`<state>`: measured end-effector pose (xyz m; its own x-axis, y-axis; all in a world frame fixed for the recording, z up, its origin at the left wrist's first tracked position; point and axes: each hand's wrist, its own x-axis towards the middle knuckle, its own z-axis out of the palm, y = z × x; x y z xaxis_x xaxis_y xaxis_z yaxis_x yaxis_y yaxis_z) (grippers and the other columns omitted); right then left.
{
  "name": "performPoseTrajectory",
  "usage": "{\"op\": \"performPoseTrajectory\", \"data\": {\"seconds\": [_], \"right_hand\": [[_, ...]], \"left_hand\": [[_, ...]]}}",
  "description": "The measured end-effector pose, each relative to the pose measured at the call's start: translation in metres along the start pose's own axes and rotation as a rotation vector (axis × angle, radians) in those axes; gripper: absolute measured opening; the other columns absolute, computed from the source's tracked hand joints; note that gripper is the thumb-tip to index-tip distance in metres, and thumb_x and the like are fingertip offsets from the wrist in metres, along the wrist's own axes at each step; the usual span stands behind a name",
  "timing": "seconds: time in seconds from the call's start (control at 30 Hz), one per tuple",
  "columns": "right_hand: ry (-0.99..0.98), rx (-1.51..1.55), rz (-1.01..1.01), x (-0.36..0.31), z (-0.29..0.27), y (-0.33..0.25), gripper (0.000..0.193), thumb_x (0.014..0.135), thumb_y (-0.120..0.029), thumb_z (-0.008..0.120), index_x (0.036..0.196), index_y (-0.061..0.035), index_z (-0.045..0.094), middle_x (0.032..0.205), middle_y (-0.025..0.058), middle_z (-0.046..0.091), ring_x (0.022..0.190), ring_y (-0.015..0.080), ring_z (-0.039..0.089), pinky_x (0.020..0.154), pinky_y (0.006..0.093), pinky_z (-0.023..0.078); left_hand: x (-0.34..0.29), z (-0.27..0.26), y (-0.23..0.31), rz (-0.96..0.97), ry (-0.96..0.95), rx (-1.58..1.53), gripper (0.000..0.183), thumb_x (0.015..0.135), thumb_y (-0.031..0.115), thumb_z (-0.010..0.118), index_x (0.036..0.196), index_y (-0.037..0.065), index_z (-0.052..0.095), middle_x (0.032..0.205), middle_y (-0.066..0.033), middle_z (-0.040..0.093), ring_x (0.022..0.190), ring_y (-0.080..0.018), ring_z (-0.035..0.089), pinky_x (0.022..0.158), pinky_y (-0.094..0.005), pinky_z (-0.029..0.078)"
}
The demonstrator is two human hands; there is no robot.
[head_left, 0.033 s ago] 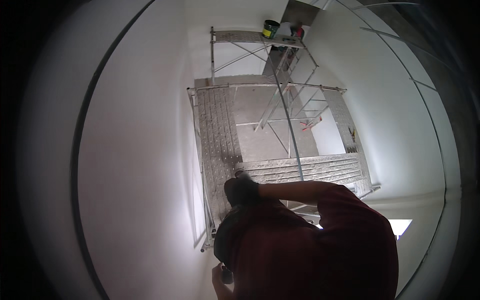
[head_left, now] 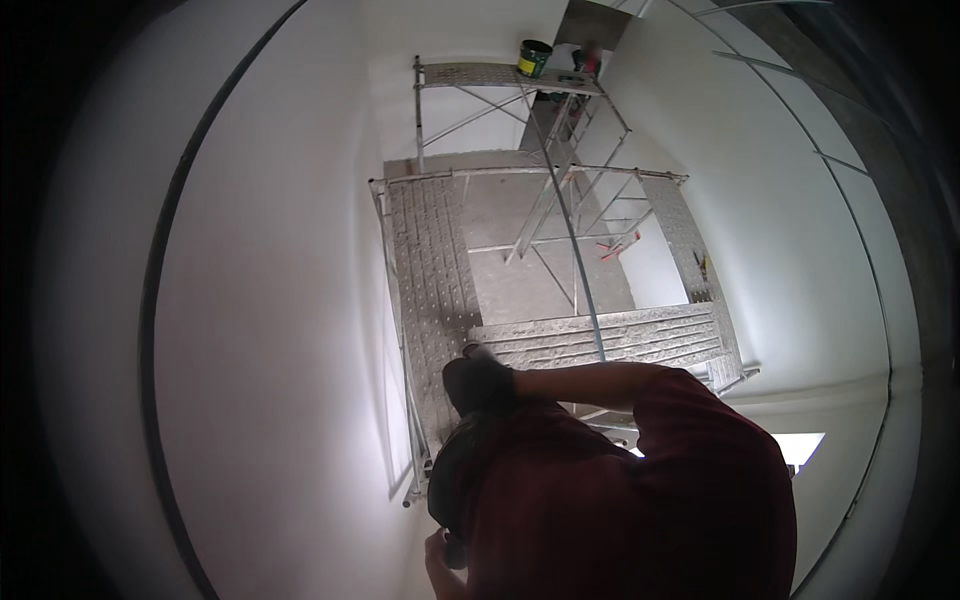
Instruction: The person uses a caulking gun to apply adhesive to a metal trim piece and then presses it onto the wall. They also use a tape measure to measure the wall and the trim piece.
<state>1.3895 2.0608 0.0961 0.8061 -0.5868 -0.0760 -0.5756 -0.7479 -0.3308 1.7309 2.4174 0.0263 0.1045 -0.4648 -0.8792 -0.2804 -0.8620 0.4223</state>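
My right forearm bends across the front of my dark red shirt. At its end, my right hand (head_left: 478, 387) wears a black glove and looks closed, its fingers bunched in shadow. A small greyish piece (head_left: 481, 352) shows at the hand's far side; its kind is too blurred to tell. Behind the hand lies the left perforated metal scaffold plank (head_left: 432, 250), well below it. At the lower edge, beside my body, my left hand (head_left: 454, 551) shows only as a dark patch next to a bent bare arm; its fingers are hidden.
A crosswise scaffold plank (head_left: 610, 337) and a narrow right-hand plank (head_left: 680, 235) frame an opening down to the floor (head_left: 520, 215). A long thin pole (head_left: 577, 240) slants across it. A dark green bucket (head_left: 534, 60) stands on the far platform. White walls (head_left: 260, 300) rise both sides.
The scaffold and walls have shifted very slightly left in view. My right hand sits a touch farther left; its closed pose looks the same.
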Motion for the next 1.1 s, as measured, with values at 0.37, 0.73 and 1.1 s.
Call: {"op": "performPoseTrajectory", "data": {"seconds": [0.37,0.73,1.1], "right_hand": [[-0.097,-0.15,-0.025,0.041,-0.033,0.003,0.017,0.074,-0.02,0.062,0.07,-0.0044,0.065,0.07,0.0149,0.059,0.062,0.0291,0.057,0.068,0.0443,0.047],[-0.299,0.474,-0.171,0.012,0.022,0.127,0.027,0.09,-0.015,0.054,0.111,-0.0006,0.066,0.112,0.0215,0.067,0.104,0.0324,0.066,0.094,0.0448,0.05],[-0.538,0.568,0.589,0.085,-0.178,0.223,0.035,0.092,-0.027,0.048,0.108,-0.0018,0.067,0.108,0.023,0.068,0.103,0.039,0.064,0.088,0.0492,0.05]], "left_hand": [[0.035,-0.037,0.046,-0.029,0.012,0.047,0.032,0.093,0.027,0.052,0.116,0.007,0.063,0.1,-0.0194,0.069,0.094,-0.0352,0.067,0.082,-0.045,0.053],[0.061,-0.057,0.172,-0.266,-0.005,-0.132,0.03,0.094,0.028,0.054,0.106,0.003,0.064,0.091,-0.0163,0.068,0.082,-0.0314,0.067,0.075,-0.044,0.054],[0.154,-0.175,0.336,-0.27,0.099,-0.22,0.031,0.095,0.03,0.056,0.095,-0.001,0.064,0.079,-0.0122,0.066,0.069,-0.0261,0.065,0.067,-0.041,0.054]]}}
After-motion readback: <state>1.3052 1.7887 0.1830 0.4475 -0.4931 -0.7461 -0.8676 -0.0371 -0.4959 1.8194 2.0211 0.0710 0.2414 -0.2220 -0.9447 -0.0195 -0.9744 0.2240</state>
